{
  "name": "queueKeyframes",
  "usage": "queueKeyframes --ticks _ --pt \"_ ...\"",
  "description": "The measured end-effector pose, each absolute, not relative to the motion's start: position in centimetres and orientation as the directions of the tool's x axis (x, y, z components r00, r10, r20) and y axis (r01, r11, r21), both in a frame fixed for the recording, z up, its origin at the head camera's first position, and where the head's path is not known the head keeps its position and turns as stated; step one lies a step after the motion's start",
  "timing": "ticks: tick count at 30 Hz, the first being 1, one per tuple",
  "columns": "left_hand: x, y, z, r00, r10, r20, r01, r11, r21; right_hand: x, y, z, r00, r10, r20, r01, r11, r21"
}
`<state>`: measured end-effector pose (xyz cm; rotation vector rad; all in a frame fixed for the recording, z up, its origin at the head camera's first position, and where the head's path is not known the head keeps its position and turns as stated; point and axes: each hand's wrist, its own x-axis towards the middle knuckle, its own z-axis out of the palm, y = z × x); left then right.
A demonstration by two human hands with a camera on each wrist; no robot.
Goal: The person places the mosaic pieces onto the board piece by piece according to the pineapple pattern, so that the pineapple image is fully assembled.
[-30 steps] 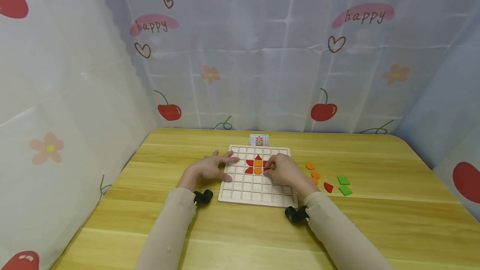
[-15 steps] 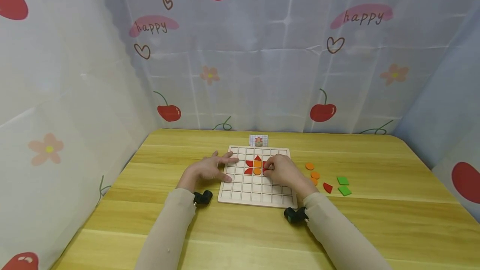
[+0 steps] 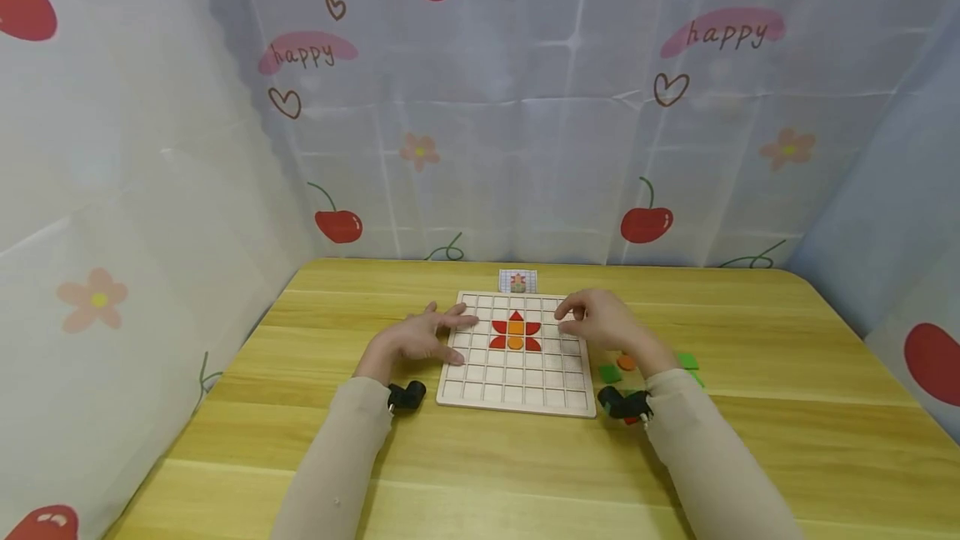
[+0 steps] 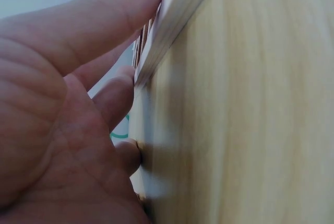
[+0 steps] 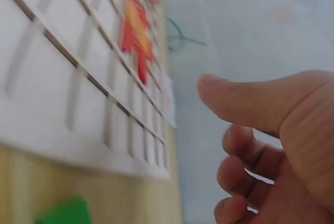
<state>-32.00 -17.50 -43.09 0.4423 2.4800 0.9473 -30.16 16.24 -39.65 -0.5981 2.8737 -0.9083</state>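
We are resting our spread left grip (image 3: 423, 336) on the board (image 3: 513, 395), hovering our empty, parted right grip (image 3: 606, 323) over its right edge, and judging the tiles (image 3: 516, 328) near its middle light, stiff, best pinched by their rims.

Both forearms (image 3: 333, 452) reach forward; left grip (image 3: 418, 336) has fingers (image 3: 456, 321) spread; right grip (image 3: 609, 323) hovers, thumb (image 5: 255, 101) straight, fingers loosely bent.

Pale sheets (image 3: 525, 157) printed with cherries (image 3: 647, 225) and flowers (image 3: 418, 152) hang behind and beside a wooden table (image 3: 480, 473).
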Motion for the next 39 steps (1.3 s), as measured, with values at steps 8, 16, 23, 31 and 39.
queueKeyframes --ticks 8,16,23,31,39 --pt "-32.3 -17.5 -43.6 -0.849 0.442 -0.29 0.145 0.722 0.677 -30.4 23.3 -38.8 -0.898 -0.441 -0.005 -0.359 0.738 -0.571" --pt "-32.1 -17.5 -43.4 -0.852 0.437 -0.287 0.143 0.722 0.677 -30.5 27.1 -40.3 -0.904 -0.396 -0.16 -0.207 0.734 -0.648" --pt "-32.0 -17.5 -43.3 -0.854 0.435 -0.286 0.141 0.722 0.677 -30.8 28.3 -41.7 -0.866 -0.43 -0.253 -0.131 0.686 -0.716" --pt "-32.0 -17.5 -43.4 -0.853 0.442 -0.277 0.156 0.722 0.674 -30.9 28.2 -42.4 -0.871 -0.404 -0.279 -0.097 0.698 -0.709" --pt "-31.9 -17.4 -43.4 -0.853 0.441 -0.277 0.149 0.716 0.682 -31.1 28.1 -42.5 -0.868 -0.408 -0.283 -0.098 0.7 -0.708"
